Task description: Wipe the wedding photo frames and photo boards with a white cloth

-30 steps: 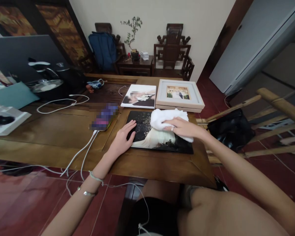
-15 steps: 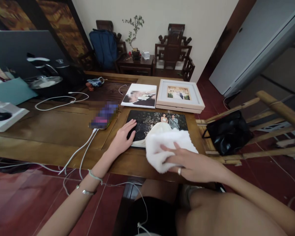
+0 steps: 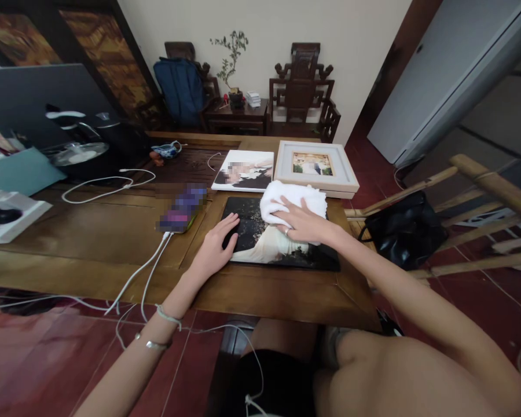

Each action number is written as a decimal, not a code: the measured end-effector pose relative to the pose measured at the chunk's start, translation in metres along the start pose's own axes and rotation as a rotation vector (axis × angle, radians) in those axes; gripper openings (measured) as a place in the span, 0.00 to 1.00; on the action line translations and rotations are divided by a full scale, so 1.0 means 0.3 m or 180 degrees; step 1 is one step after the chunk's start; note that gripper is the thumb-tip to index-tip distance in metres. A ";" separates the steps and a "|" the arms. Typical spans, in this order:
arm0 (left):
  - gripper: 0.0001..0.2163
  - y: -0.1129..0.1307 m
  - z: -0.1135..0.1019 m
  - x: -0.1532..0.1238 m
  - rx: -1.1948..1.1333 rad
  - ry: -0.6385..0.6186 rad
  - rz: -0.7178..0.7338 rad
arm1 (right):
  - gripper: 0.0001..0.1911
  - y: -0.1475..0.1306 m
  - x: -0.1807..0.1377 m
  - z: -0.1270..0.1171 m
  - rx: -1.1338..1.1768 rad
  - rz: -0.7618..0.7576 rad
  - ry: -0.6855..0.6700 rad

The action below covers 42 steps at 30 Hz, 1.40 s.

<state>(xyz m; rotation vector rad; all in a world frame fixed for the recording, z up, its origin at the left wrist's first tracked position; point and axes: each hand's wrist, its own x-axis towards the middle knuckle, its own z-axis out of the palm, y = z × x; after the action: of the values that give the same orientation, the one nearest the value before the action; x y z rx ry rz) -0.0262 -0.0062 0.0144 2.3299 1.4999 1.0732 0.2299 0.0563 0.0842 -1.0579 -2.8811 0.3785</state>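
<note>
A dark wedding photo panel [image 3: 269, 249] lies flat on the wooden table [image 3: 260, 292], its picture facing up. My left hand [image 3: 217, 246] rests on the panel's left edge, fingers stretched out and holding nothing. On the panel's upper right part, my right hand [image 3: 301, 221] presses a white fluffy cloth [image 3: 289, 194], fingers spread over it. The cloth hides the couple's figures, while the pale dress train shows below it. Behind the panel are a white-edged photo print [image 3: 245, 171] and a light wood picture frame [image 3: 345, 165], which the cloth's far edge comes close to.
Left of the panel lies a phone [image 3: 180, 209] with white cables [image 3: 145, 263] hanging over the table edge. A lidded pot [image 3: 80, 156] and a teal box [image 3: 24, 171] stand further left. A bamboo chair [image 3: 481, 171] with a black bag [image 3: 406, 229] is at right.
My right hand has pushed the cloth away from me, from the panel's near edge to its far right part. The lower part of the picture is uncovered. My left hand stays put.
</note>
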 end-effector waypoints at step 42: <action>0.17 0.003 0.004 0.003 -0.0035 0.0011 0.0003 | 0.22 -0.347 -0.205 -0.065 0.0355 -0.0646 -0.1180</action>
<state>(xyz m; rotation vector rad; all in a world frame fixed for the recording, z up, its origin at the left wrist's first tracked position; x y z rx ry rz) -0.0245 -0.0056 0.0143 2.3228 1.4906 1.0835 0.2139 -0.0559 0.1310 -0.7348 -3.1980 0.7859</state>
